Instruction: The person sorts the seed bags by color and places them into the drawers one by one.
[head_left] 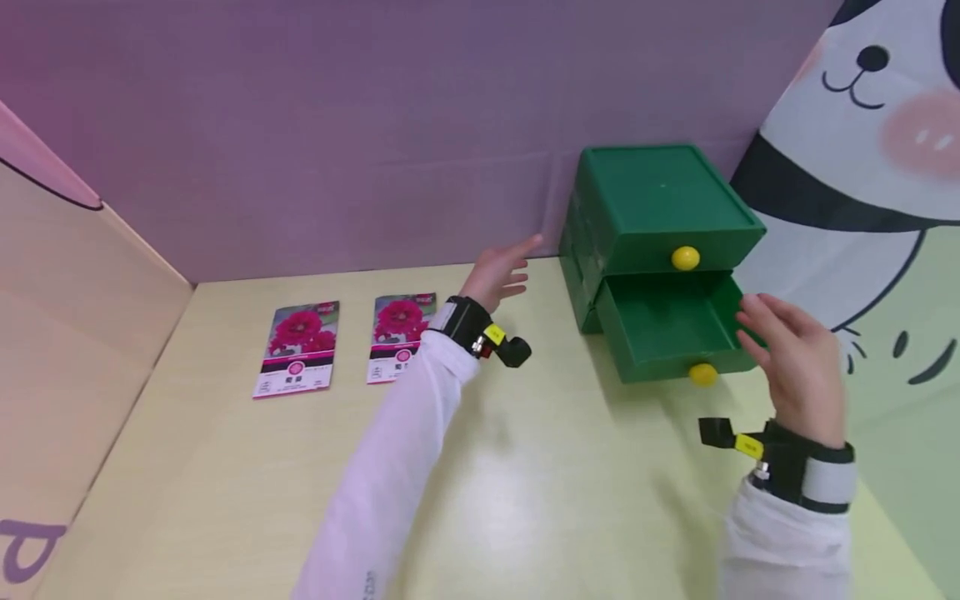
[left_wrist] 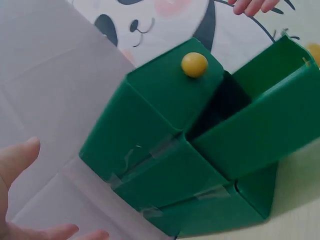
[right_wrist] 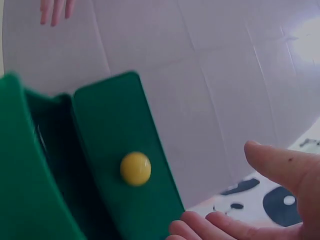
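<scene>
altogether two seed packets point(head_left: 297, 348), one green two-drawer box point(head_left: 652, 217), two yellow knobs point(head_left: 686, 258).

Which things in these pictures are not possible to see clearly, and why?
- Head view: the print on the two seed packets is too small to read.
- Head view: the right hand covers the right front corner of the open lower drawer; touch or grip cannot be told.
- Left wrist view: the left hand is cut off by the frame edge.
- The closed upper drawer hides its contents.

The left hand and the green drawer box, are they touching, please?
Apart. The head view shows the left hand open, with bare tabletop between its fingertips and the green drawer box.
</scene>
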